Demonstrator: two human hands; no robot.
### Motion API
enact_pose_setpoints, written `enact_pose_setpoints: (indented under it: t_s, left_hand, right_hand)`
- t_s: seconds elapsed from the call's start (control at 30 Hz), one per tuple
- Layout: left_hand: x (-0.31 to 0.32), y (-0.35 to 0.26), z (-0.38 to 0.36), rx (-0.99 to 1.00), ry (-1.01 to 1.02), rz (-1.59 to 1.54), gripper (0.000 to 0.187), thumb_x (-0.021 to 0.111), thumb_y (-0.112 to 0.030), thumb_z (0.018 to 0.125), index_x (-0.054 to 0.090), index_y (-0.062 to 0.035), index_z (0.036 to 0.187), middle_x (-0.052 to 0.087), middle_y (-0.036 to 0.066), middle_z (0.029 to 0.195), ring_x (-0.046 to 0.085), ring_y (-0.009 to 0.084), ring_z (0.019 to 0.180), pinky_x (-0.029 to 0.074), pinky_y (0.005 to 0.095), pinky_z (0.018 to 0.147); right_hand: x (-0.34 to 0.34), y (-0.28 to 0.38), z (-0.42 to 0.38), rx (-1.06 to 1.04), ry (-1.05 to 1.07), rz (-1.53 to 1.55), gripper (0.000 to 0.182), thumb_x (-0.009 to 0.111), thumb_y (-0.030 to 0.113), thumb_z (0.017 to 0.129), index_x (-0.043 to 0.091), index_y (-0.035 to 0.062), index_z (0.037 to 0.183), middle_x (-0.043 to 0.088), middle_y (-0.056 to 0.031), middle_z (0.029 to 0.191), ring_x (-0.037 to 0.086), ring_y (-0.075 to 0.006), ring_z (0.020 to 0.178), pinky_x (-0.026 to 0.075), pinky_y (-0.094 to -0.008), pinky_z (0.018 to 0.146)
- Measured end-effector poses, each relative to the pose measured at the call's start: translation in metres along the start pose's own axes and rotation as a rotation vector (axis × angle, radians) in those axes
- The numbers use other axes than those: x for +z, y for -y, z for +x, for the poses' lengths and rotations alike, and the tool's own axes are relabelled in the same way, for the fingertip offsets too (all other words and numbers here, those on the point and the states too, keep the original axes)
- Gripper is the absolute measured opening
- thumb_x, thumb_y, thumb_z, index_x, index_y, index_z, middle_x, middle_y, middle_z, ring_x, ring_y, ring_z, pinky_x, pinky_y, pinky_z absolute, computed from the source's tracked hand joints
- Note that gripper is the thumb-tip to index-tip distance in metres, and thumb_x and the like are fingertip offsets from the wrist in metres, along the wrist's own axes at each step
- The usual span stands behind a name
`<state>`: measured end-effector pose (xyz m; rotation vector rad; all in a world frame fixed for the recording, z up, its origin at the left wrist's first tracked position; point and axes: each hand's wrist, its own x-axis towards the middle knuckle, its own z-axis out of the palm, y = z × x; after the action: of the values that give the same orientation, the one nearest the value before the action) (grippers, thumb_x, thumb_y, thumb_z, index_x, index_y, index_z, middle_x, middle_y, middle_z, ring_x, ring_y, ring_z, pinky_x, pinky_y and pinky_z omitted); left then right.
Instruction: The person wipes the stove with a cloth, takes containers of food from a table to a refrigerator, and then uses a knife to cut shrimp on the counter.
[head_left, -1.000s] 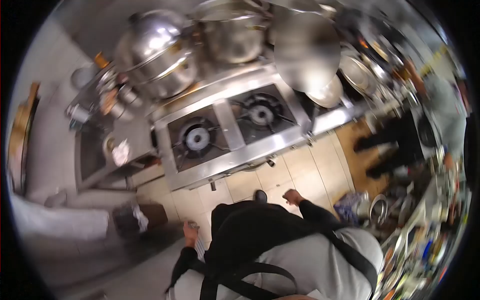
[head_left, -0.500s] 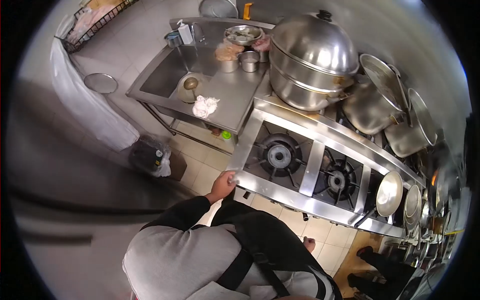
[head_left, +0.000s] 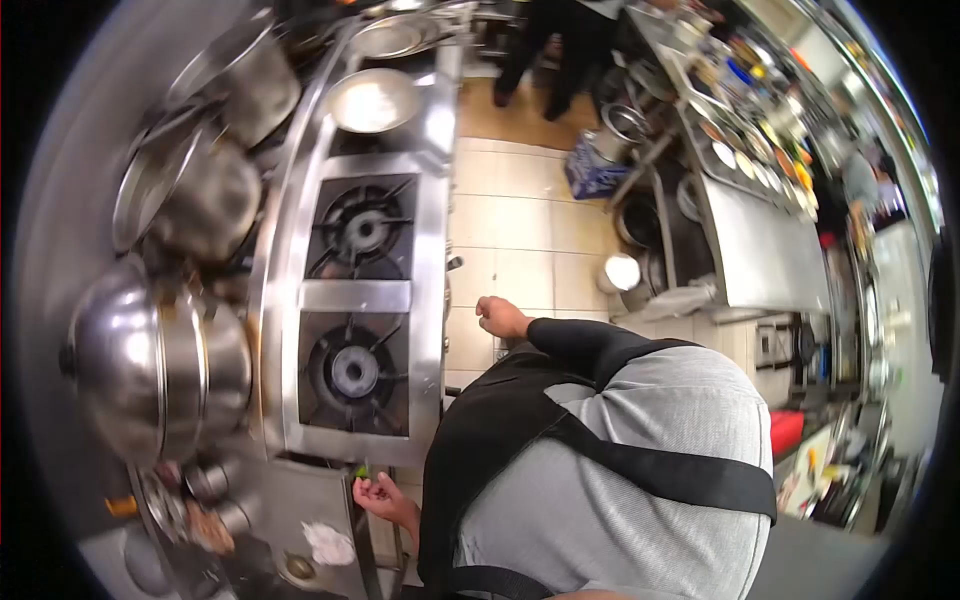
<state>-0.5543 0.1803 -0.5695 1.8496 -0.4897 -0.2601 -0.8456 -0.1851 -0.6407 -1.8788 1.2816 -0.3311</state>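
Left hand [head_left: 380, 497] part-open, beside steel counter [head_left: 300, 492], contact unclear. Right hand [head_left: 503, 318] loosely curled, can't tell if holding anything. Gas range [head_left: 428, 290] near both; steamer pot [head_left: 180, 365] behind burners, likely parked off heat, domed lid hiding contents. Frying pan [head_left: 372, 100] interior washed out by glare.

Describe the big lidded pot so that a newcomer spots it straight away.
Find the steel stove with two bare burners. Along its back edge sit large steel pots; go to the end nearest the crumpled white cloth. The lidded pot alone there wears a shiny domed lid with a dark knob.
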Motion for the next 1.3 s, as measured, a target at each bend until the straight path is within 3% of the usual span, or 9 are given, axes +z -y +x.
enact_pose_setpoints:
  t_s: [0.3,0.5,0.57,0.63,0.8,0.9,0.97,1.03,1.3]
  left_hand:
    - [0.112,-0.037,-0.003,0.114,0.196,0.05,0.05,0.072,-0.009,0.091,0.049,-0.0053,0.135,0.057,0.011,0.114,0.052,0.012,0.075,0.042,0.0263,0.067]
    - [0.244,-0.073,-0.043,0.149,0.487,-0.054,0.052,0.071,-0.002,0.087,0.047,-0.0038,0.133,0.054,0.013,0.116,0.053,0.0122,0.074,0.045,0.0257,0.066]
    - [0.278,-0.108,-0.057,0.071,0.668,-0.055,0.052,0.071,-0.002,0.086,0.048,-0.0033,0.133,0.053,0.013,0.118,0.055,0.0131,0.076,0.047,0.0265,0.067]
    - [0.303,-0.111,-0.058,0.092,0.738,-0.026,0.053,0.071,-0.002,0.085,0.048,-0.0032,0.133,0.054,0.013,0.117,0.056,0.0134,0.076,0.048,0.0264,0.069]
    - [0.365,-0.028,-0.031,0.213,1.09,0.183,0.05,0.07,-0.006,0.087,0.049,-0.0056,0.132,0.058,0.01,0.105,0.058,0.0145,0.076,0.05,0.0281,0.067]
    - [0.39,-0.024,-0.029,-0.418,1.402,0.205,0.038,0.072,-0.009,0.086,0.05,-0.0049,0.118,0.059,0.007,0.098,0.057,0.0137,0.077,0.049,0.0293,0.063]
    - [0.428,0.083,-0.002,-0.394,1.463,0.277,0.037,0.071,-0.008,0.086,0.05,-0.004,0.116,0.059,0.006,0.096,0.056,0.0137,0.074,0.048,0.0292,0.062]
    - [0.441,0.079,0.003,-0.287,1.563,0.452,0.036,0.071,-0.008,0.085,0.05,-0.0035,0.115,0.06,0.006,0.095,0.056,0.0138,0.073,0.048,0.0291,0.061]
    - [0.491,0.029,-0.014,-0.059,1.786,0.861,0.036,0.07,-0.007,0.085,0.05,-0.003,0.115,0.06,0.007,0.094,0.056,0.014,0.071,0.048,0.0292,0.061]
  right_hand:
    - [-0.059,-0.195,-0.073,0.479,-0.022,-0.175,0.03,0.067,0.027,0.076,0.072,0.0021,0.092,0.072,-0.0244,0.097,0.068,-0.0419,0.096,0.054,-0.0491,0.084]
    - [-0.164,-0.272,-0.123,0.647,0.074,0.058,0.023,0.068,0.024,0.082,0.069,0.0012,0.082,0.07,-0.0148,0.073,0.066,-0.0186,0.059,0.053,-0.0348,0.053]
    - [-0.174,-0.317,-0.148,0.471,-0.138,0.089,0.021,0.067,0.022,0.084,0.065,0.0004,0.085,0.067,-0.0116,0.069,0.065,-0.0187,0.058,0.051,-0.0347,0.052]
    - [-0.207,-0.303,-0.168,0.799,-0.241,0.319,0.021,0.067,0.021,0.085,0.062,0.0008,0.088,0.065,-0.0089,0.068,0.063,-0.018,0.057,0.05,-0.0341,0.05]
    - [-0.201,-0.312,-0.235,0.889,-0.406,0.443,0.019,0.069,0.02,0.085,0.063,0.0026,0.088,0.064,-0.0082,0.071,0.063,-0.0178,0.059,0.049,-0.0333,0.05]
    - [-0.169,-0.289,-0.291,0.924,-0.615,0.584,0.019,0.069,0.021,0.085,0.064,0.0038,0.092,0.065,-0.0087,0.072,0.062,-0.0163,0.059,0.05,-0.0327,0.05]
    - [-0.147,-0.276,-0.334,0.936,-0.644,0.333,0.028,0.071,0.027,0.081,0.067,0.0046,0.096,0.07,-0.0162,0.084,0.068,-0.0299,0.076,0.054,-0.0426,0.068]
    - [-0.104,-0.301,-0.381,1.021,-0.623,0.168,0.041,0.071,0.033,0.076,0.065,0.0061,0.107,0.071,-0.0208,0.104,0.067,-0.0401,0.098,0.052,-0.0487,0.085]
    - [-0.136,-0.287,-0.567,1.497,-1.481,0.202,0.027,0.06,0.026,0.087,0.067,0.0005,0.091,0.068,-0.0266,0.087,0.065,-0.046,0.089,0.051,-0.0529,0.084]
